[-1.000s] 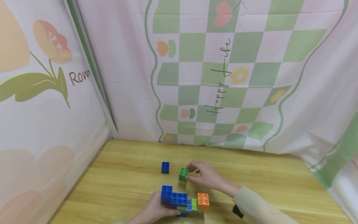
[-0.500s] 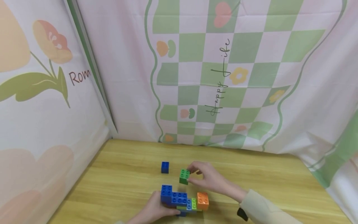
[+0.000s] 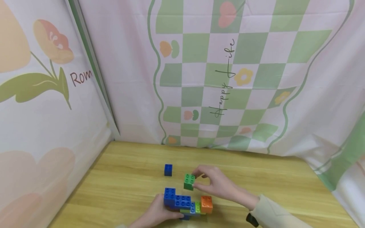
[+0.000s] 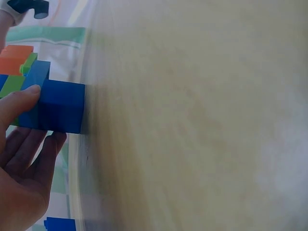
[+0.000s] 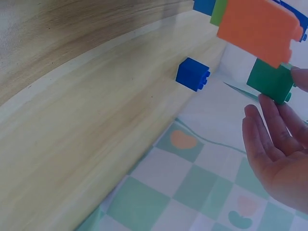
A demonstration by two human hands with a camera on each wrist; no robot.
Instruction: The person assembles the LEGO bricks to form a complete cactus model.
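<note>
My left hand point(image 3: 156, 211) grips the left end of a joined row of building blocks, thumb across its near side. In it are a tall blue block point(image 3: 169, 197), a lower blue block point(image 3: 182, 201), light blue and lime blocks, and an orange block point(image 3: 206, 204) at the right end. Between the thumb and fingers of my right hand point(image 3: 218, 182) a green block point(image 3: 189, 181) is pinched, studs up, just behind the row and apart from it. The right wrist view shows the green block point(image 5: 270, 81) beyond the orange one point(image 5: 260, 30).
A loose blue block point(image 3: 168, 170) stands on the wooden table point(image 3: 128, 177), behind the row and left of the green block. A checkered curtain point(image 3: 222, 95) hangs along the table's back edge, and another printed curtain point(image 3: 57, 133) borders the left side.
My right hand has brought the green block slightly nearer to me and to the right, up off the table. My left hand and the joined blocks have hardly moved.
</note>
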